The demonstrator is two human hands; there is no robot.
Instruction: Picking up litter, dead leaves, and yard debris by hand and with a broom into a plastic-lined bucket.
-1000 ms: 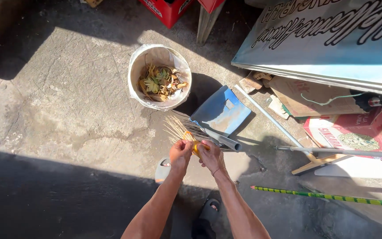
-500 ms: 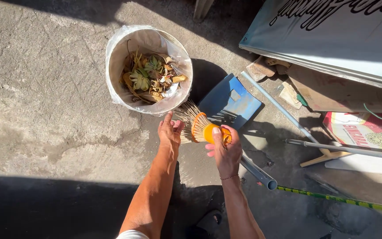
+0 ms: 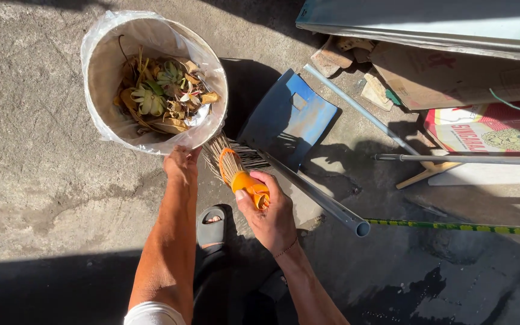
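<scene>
Rough grey concrete floor (image 3: 37,180), pitted and cracked, half in hard sun, lower frame in deep shadow. Upper left: round bucket (image 3: 151,84) lined with a thin, crinkled translucent plastic bag (image 3: 100,36), holding dry leaves and green-yellow plant scraps (image 3: 160,96), curled and brittle-looking. Centre: blue flat-pan dustpan (image 3: 290,117), smooth sheet with a small cut-out, its long grey tubular handle (image 3: 320,198) running to lower right, open end showing. Right side: stacked cardboard, a printed sack and loose metal poles, well apart from the hands. Left hand (image 3: 182,162) sits at the near rim of the bucket, fingers curled onto the bag edge; it appears to pinch the liner, though how tightly cannot be told. Right hand (image 3: 269,210) has its grip closed around the orange plastic collar of a small hand broom (image 3: 236,171), whose stiff straw bristles fan toward the bucket and lie just beside the dustpan's near edge. Risks, as judgement: the thin liner could tear or slip off the rim if pulled, spilling scraps; the light bucket could tip toward the person; dry bristles could flick debris past the pan; the handle lying across the floor near the sandalled foot (image 3: 212,225) is a trip point.
</scene>
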